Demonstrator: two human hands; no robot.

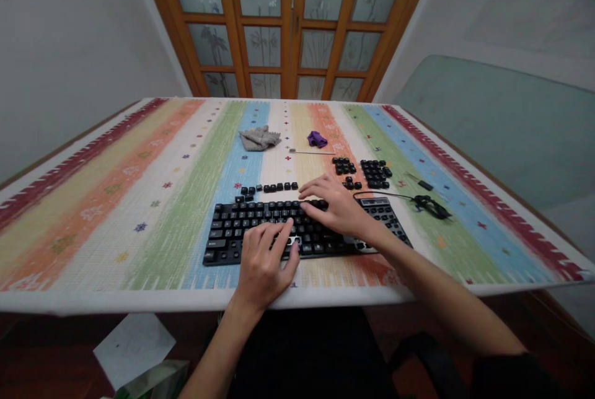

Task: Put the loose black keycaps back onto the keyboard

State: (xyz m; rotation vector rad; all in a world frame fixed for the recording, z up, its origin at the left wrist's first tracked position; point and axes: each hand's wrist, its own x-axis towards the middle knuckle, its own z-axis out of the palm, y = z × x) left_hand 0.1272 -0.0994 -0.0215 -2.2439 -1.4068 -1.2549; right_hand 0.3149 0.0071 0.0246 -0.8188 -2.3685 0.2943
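A black keyboard [267, 212] lies on the striped cloth in front of me. Keys fill its left side, while the section at its right end [395, 225] is without keycaps. My left hand [264, 258] rests over the lower middle of the keyboard, fingers stretched forward and thumb apart. Reaching across the keyboard's top edge, my right hand [335, 204] has its fingers extended and thumb spread, with the fingertips beside a row of loose keycaps [279, 186]. Nothing shows in either hand. My right hand hides part of the keyboard.
More loose keycaps [374, 171] sit in groups behind the keyboard's right side. Farther back are a grey cloth [259, 138], a purple cloth [317, 139] and a thin wire tool [312, 152]. A coiled black cable [431, 206] lies at right on the striped tablecloth [162, 232].
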